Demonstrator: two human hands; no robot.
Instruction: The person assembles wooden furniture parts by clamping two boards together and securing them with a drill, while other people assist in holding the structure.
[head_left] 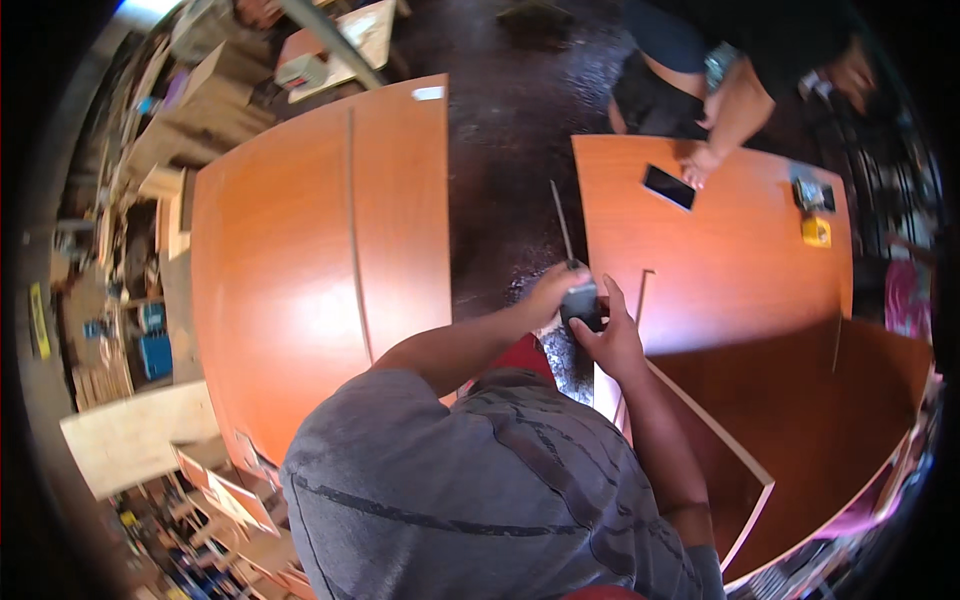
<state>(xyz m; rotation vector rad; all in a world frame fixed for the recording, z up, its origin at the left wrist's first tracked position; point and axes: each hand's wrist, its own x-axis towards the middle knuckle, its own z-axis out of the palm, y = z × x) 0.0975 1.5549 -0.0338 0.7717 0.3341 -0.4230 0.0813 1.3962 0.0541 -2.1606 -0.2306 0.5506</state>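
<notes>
Between my hands is a dark, boxy hand-held thing [582, 303]; its exact kind I cannot make out. A long, thin grey strip or rod [561, 222] points away from me at its far end. My left hand [550, 297] is closed around its left side. On the right side, my right hand [615, 338] grips it with the thumb in front and the forefinger raised. Both hands are in the gap between two orange-brown wood panels, the left panel [275, 250] and the right panel [720, 260], near the right one's edge.
Another person's hand [703, 165] rests on the right panel beside a dark-screened phone [669, 187]. A yellow box-like item [816, 232] and a small package [812, 195] lie farther right. A narrow strip [357, 250] crosses the left panel. An upright board [715, 430] stands beside my right forearm.
</notes>
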